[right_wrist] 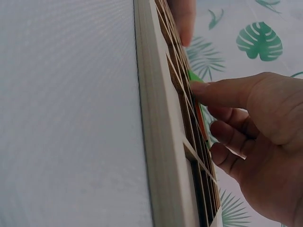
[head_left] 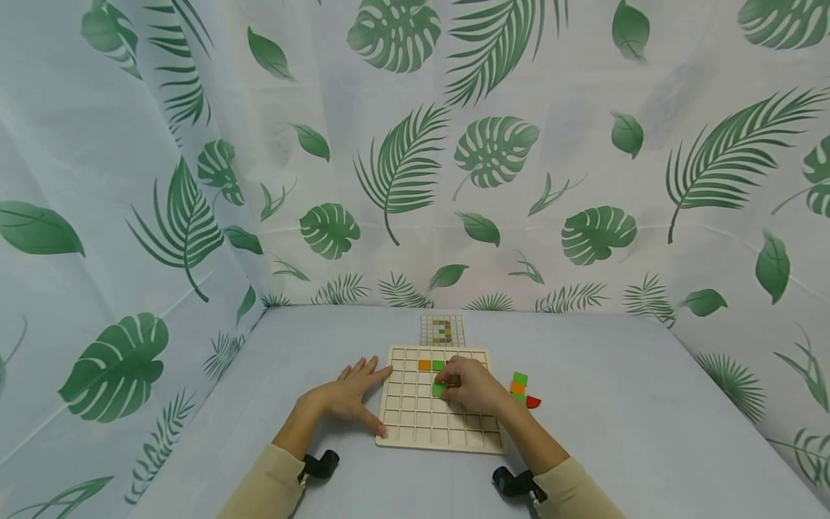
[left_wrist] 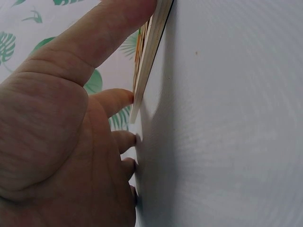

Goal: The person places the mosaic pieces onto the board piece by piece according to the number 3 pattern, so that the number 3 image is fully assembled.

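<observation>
A square wooden grid board [head_left: 403,416] lies flat on the table. My left hand [head_left: 350,392] spreads along its left side, thumb and index finger touching the edge; the left wrist view shows the straight thumb [left_wrist: 109,38] against the board's side. Over the middle of the grid, my right hand [head_left: 476,387] pinches a green tile [head_left: 439,390] between thumb and fingers; only part of this tile shows. In an upper row sit an orange tile [head_left: 424,365] and a green tile [head_left: 438,365], with a sliver of red beside them, mostly hidden by my right hand.
Behind the board lies a printed grid card [head_left: 426,331] with a coloured pattern. Right of the board are a loose green tile [head_left: 521,378], an orange tile [head_left: 517,388], a partly hidden green one and a red rounded piece [head_left: 533,402]. A leaf-print curtain [head_left: 402,267] stands behind.
</observation>
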Demonstrator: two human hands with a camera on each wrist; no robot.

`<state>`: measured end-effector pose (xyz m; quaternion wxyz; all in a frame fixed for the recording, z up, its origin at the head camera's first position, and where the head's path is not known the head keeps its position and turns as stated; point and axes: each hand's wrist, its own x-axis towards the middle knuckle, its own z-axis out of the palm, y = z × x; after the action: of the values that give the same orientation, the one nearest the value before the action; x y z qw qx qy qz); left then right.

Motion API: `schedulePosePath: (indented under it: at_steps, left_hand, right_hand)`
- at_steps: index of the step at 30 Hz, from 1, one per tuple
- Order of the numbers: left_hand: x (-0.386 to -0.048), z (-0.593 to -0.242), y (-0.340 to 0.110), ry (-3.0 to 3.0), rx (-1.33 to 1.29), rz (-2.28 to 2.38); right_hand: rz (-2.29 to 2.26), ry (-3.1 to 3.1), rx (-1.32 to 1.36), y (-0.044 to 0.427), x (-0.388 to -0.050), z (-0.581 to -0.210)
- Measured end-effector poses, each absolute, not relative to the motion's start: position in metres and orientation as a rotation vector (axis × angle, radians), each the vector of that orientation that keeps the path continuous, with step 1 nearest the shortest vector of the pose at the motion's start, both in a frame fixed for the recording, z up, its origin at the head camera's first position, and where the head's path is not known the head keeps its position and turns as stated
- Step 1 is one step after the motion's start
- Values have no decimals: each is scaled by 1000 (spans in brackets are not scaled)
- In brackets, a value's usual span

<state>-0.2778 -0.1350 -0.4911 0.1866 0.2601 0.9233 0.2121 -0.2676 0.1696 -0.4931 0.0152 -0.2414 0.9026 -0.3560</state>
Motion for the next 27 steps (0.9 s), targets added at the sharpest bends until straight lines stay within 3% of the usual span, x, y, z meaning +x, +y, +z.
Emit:
schedulePosePath:
  at_steps: [27]
  left_hand:
    - [-278, -494, -136, 2603, 750, 607]
  right_hand:
    - [-1029, 2814, -822, 172, -265, -495]
